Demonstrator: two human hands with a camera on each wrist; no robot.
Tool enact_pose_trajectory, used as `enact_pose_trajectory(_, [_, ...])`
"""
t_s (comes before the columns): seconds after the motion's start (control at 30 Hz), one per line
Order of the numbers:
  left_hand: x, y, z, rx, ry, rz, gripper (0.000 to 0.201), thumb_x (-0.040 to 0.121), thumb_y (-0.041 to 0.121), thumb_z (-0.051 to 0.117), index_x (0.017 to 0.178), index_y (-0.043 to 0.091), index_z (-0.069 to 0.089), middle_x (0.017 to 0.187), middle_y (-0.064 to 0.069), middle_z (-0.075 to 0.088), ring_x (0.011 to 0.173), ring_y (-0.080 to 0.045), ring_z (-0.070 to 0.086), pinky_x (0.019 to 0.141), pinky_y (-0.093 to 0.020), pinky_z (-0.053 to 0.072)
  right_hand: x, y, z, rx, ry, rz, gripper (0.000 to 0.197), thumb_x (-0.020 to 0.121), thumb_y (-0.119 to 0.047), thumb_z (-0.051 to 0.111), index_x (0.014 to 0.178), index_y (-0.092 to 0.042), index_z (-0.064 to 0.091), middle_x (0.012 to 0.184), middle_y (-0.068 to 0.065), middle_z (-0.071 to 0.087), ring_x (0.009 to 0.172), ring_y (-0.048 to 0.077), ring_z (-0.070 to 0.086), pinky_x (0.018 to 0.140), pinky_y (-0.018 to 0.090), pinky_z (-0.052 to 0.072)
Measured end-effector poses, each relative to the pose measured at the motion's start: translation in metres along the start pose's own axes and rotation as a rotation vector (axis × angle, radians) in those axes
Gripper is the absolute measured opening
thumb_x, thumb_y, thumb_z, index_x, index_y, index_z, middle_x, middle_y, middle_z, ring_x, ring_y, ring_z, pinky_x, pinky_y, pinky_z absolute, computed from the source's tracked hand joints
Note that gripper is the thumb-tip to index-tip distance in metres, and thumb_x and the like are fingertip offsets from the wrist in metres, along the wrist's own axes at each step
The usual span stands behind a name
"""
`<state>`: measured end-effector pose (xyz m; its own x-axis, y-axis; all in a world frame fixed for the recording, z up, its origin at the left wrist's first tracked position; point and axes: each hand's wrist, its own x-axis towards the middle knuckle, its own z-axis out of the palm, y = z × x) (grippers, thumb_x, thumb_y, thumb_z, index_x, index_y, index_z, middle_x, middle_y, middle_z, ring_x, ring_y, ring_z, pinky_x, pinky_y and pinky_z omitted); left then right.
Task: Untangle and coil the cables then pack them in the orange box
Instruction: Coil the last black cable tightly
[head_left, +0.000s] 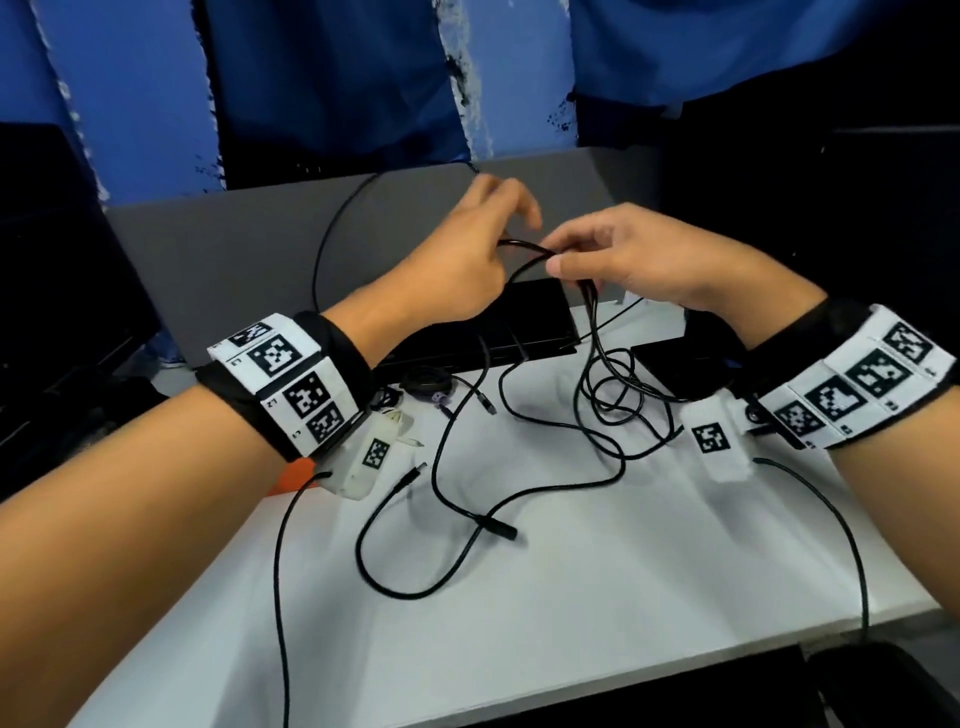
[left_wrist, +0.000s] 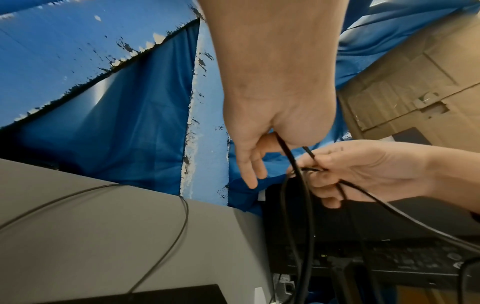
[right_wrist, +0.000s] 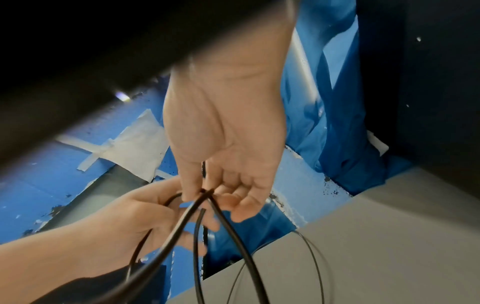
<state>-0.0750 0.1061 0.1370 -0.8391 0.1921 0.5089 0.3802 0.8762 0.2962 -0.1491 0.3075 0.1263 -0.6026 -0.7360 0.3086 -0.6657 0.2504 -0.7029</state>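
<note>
I hold the black cable up in the middle of the head view, above the far edge of the white table; between my hands it runs roughly left to right as a short arch, and below my right hand its strands hang down, long axis near vertical, into loose overlapping loops on the tabletop at centre right. It is thin, round, smooth and matt black, with a straight black plug end lying at lower centre, pointing right. My left hand pinches the cable between thumb and forefinger while its other fingers stretch out loosely. My right hand has its fingers curled round several strands gathered together, thumb pressed on them; the right wrist view shows these strands fanning down toward the bottom of the frame. A sliver of the orange box shows at lower left, under my left wrist. Behind my hands lies a flat black rectangular device, and beyond it a grey panel
</note>
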Motion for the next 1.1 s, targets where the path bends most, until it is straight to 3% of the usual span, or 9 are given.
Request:
enact_pose_trajectory(0.1, [-0.004, -0.009, -0.005, -0.091, 0.052, -0.238, 0.032, 0.092, -0.007, 0.037, 0.103, 0.011, 0.061, 0.102, -0.008, 0.057, 0.085, -0.031, 0.07, 0.067, -0.044, 0.061, -0.002, 0.005, -0.01, -0.004, 0.078, 0.005, 0.02, 0.104, -0.026, 0.06, 0.108, -0.017, 0.077, 0.079, 0.0, 0.067, 0.066, 0.008, 0.059, 0.065, 0.025, 0.051])
enact_pose_trajectory(0.2, [-0.01, -0.022, -0.013, -0.424, 0.133, -0.45, 0.032, 0.092, -0.002, 0.032, 0.085, 0.01, 0.06, 0.089, -0.014, 0.067, 0.05, -0.028, 0.061, 0.04, -0.034, 0.05, -0.003, 0.027, -0.027, -0.096, 0.277, 0.093, 0.019, 0.103, -0.029, 0.062, 0.094, -0.022, 0.078, 0.066, -0.006, 0.058, 0.051, 0.007, 0.047, 0.053, 0.027, 0.037])
enact_pose_trajectory(0.33, [-0.011, -0.02, -0.02, -0.42, 0.076, -0.406, 0.028, 0.092, 0.002, 0.037, 0.075, 0.015, 0.056, 0.066, -0.006, 0.059, 0.036, -0.02, 0.038, 0.038, -0.025, 0.03, -0.008, 0.011, -0.012, -0.229, 0.301, 0.054, 0.037, 0.097, -0.058, 0.059, 0.114, -0.028, 0.073, 0.097, -0.014, 0.07, 0.087, 0.002, 0.063, 0.083, 0.026, 0.049])
enact_pose_trajectory(0.43, [-0.002, 0.009, -0.018, -0.424, 0.047, -0.314, 0.023, 0.085, 0.003, 0.042, 0.073, 0.018, 0.056, 0.061, -0.002, 0.056, 0.038, -0.017, 0.036, 0.043, -0.022, 0.025, -0.002, -0.018, 0.024, -0.035, 0.13, -0.073, 0.046, 0.101, -0.049, 0.059, 0.141, -0.027, 0.056, 0.11, -0.01, 0.071, 0.105, 0.007, 0.069, 0.1, 0.03, 0.051])
enact_pose_trajectory(0.53, [0.003, 0.018, -0.028, -0.3, 0.212, -0.277, 0.014, 0.076, 0.015, 0.049, 0.081, 0.024, 0.058, 0.07, 0.005, 0.062, 0.053, -0.009, 0.048, 0.05, -0.028, 0.035, 0.003, -0.027, 0.026, 0.389, 0.015, -0.033, 0.023, 0.105, -0.025, 0.059, 0.126, -0.016, 0.06, 0.062, -0.005, 0.047, 0.054, 0.014, 0.051, 0.067, 0.033, 0.058])
enact_pose_trajectory(0.67, [-0.009, -0.004, -0.058, -0.401, 0.439, -0.371, 0.021, 0.089, 0.007, 0.045, 0.087, 0.023, 0.058, 0.064, 0.009, 0.052, 0.051, -0.008, 0.045, 0.044, -0.022, 0.031, -0.002, -0.001, -0.003, 0.187, -0.122, 0.124, 0.014, 0.101, -0.021, 0.065, 0.106, -0.01, 0.071, 0.059, -0.007, 0.032, 0.048, 0.01, 0.031, 0.047, 0.025, 0.044])
enact_pose_trajectory(0.87, [-0.038, -0.043, -0.109, -0.67, 0.777, -0.629, 0.022, 0.096, 0.011, 0.035, 0.103, 0.019, 0.053, 0.06, 0.005, 0.046, 0.04, -0.008, 0.03, 0.041, -0.02, 0.019, -0.013, 0.096, -0.024, -0.266, 0.168, 0.359, 0.021, 0.105, -0.015, 0.057, 0.093, -0.002, 0.068, 0.059, 0.006, 0.051, 0.048, 0.025, 0.055, 0.06, 0.032, 0.047])
enact_pose_trajectory(0.93, [-0.045, -0.046, -0.101, -0.664, 0.671, -0.658, 0.013, 0.098, 0.014, 0.041, 0.102, 0.017, 0.054, 0.056, 0.003, 0.044, 0.038, -0.009, 0.027, 0.041, -0.019, 0.017, -0.016, 0.099, -0.026, -0.285, 0.038, 0.398, 0.024, 0.095, -0.024, 0.073, 0.107, -0.005, 0.066, 0.071, 0.006, 0.067, 0.062, 0.02, 0.068, 0.075, 0.035, 0.049])
enact_pose_trajectory(1.1, [-0.041, -0.018, -0.062, -0.562, 0.337, -0.627, 0.017, 0.098, 0.019, 0.047, 0.083, 0.018, 0.054, 0.053, 0.003, 0.042, 0.04, -0.011, 0.025, 0.047, -0.026, 0.015, -0.01, 0.014, 0.001, -0.111, -0.191, 0.199, 0.117, 0.061, -0.079, 0.081, 0.158, -0.046, 0.026, 0.141, -0.015, 0.059, 0.127, 0.003, 0.058, 0.113, 0.032, 0.038])
